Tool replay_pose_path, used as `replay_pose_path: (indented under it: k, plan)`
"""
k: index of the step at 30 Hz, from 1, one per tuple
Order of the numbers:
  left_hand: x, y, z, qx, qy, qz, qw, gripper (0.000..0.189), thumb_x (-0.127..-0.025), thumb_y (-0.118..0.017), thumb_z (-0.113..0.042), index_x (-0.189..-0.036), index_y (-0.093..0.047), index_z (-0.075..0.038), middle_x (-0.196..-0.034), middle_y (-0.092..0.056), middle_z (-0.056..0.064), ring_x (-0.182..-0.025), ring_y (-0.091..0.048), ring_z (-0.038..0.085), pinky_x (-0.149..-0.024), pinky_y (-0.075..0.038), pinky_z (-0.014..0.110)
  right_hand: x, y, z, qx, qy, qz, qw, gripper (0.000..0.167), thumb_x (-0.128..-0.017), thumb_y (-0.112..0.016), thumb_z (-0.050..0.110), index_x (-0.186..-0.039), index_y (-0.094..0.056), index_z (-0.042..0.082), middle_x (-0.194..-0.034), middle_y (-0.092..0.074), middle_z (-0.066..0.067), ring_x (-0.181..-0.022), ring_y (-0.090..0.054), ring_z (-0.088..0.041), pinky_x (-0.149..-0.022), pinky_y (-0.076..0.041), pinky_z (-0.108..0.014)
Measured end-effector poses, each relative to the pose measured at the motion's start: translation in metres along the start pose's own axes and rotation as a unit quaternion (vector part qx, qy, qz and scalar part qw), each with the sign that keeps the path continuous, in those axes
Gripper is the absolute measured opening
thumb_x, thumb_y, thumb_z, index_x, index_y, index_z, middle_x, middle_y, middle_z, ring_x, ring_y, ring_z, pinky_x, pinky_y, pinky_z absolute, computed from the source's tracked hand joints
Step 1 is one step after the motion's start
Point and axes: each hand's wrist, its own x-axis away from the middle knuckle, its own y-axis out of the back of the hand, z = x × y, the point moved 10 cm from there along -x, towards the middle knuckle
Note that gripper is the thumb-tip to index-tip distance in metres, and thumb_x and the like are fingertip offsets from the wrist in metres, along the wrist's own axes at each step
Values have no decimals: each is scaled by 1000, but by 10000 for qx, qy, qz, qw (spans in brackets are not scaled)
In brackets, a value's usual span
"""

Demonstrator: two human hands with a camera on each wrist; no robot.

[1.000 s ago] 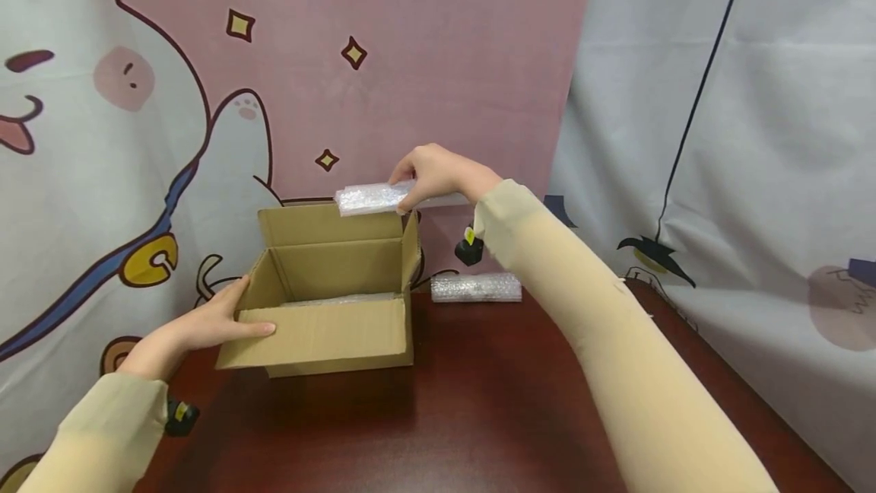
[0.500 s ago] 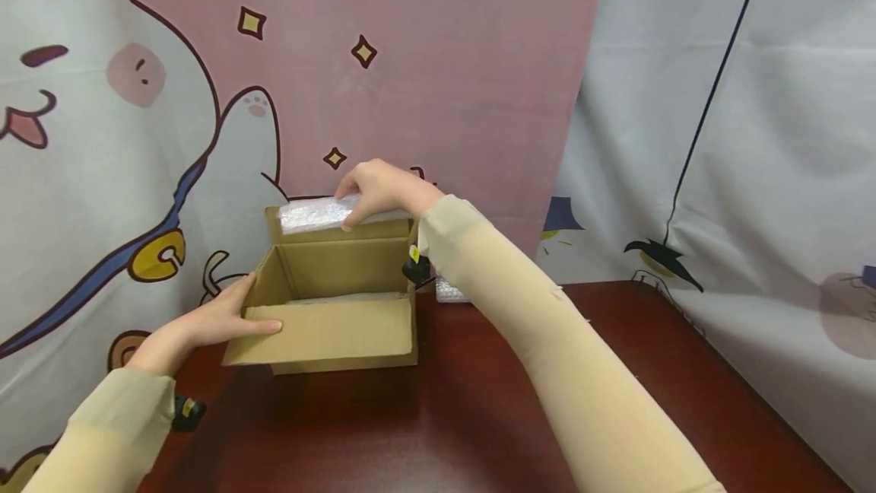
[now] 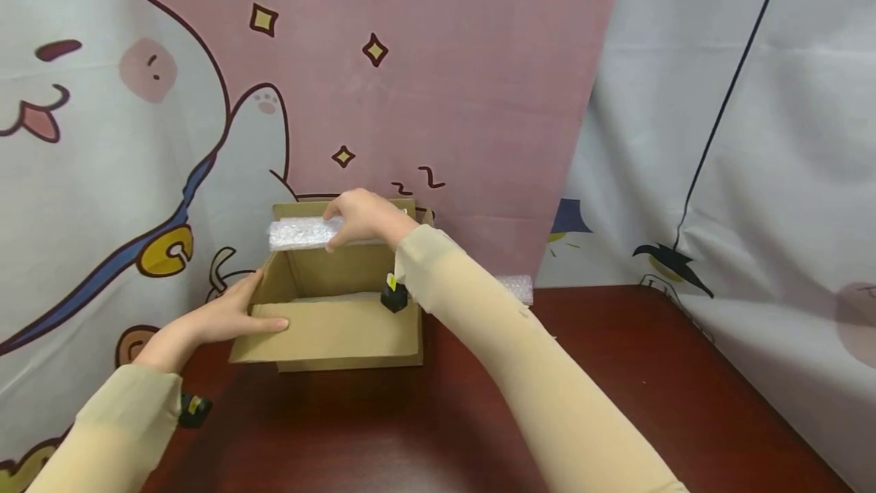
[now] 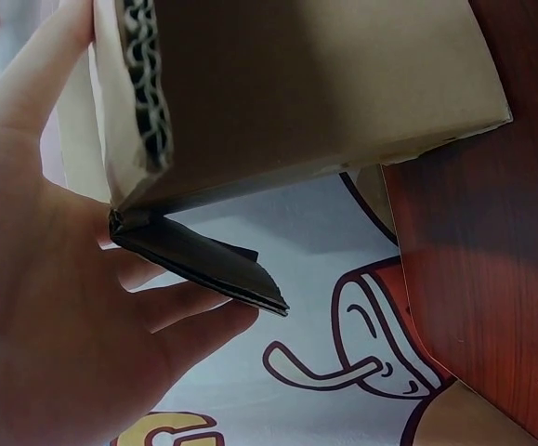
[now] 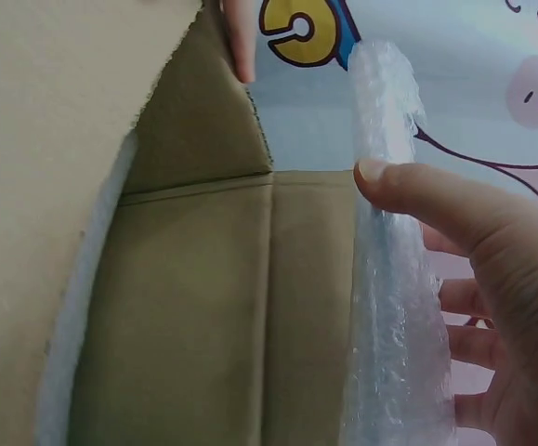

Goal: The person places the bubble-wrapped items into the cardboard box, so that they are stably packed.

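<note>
An upright cardboard box (image 3: 345,329) stands on the table with its flaps spread. My left hand (image 3: 212,326) grips its left corner, the thumb lying on the front flap and the fingers behind the side flap (image 4: 203,260). Above the box's opening, my right hand (image 3: 366,217) holds a flat bubble-wrap bundle (image 3: 301,233) between thumb and fingers, level in front of the back flap. In the right wrist view the bundle (image 5: 389,279) stretches along the box's back edge, apart from the front wall. A pale strip (image 3: 342,297) shows inside the box behind the front flap.
Another bubble-wrap bundle (image 3: 516,289) lies at the back of the dark red table (image 3: 479,409), partly hidden by my right sleeve. A printed cloth (image 3: 493,97) hangs right behind the box and along both sides.
My right hand has carried the bubble-wrap bundle left and down, from above the box's back right to over its opening. My left hand keeps its grip on the box.
</note>
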Motion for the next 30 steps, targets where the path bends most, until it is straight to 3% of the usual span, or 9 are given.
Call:
replay_pose_path:
  k: [8, 15, 30]
  plan:
    - [0, -1, -1, 35, 12, 7, 10000, 115, -83, -73, -46, -146, -1, 18, -148, -6, 44, -135, -9, 59, -102, -18, 71, -3, -18, -10, -58, -285, -163, 9994, 55, -78, -80, 39, -127, -65, 17, -128, -61, 4, -120, -54, -16, -99, -43, -31]
    - [0, -1, -1, 114, -10, -31, 9999, 116, -82, -74, -45, -147, 0, 17, -148, -6, 44, -135, -9, 59, -102, -18, 71, -7, -36, -18, -110, -554, -127, 9983, 57, -77, -82, 38, -127, -64, 18, -128, -62, 4, -116, -56, -16, -96, -45, -34]
    - [-1, 0, -4, 165, -61, -72, 9998, 115, -82, -75, -43, -147, -1, 16, -149, -7, 43, -136, -9, 57, -104, -17, 70, -8, -54, -26, 75, -934, 11, 9956, 57, -75, -83, 39, -126, -65, 22, -130, -61, 5, -117, -56, -21, -95, -46, -44]
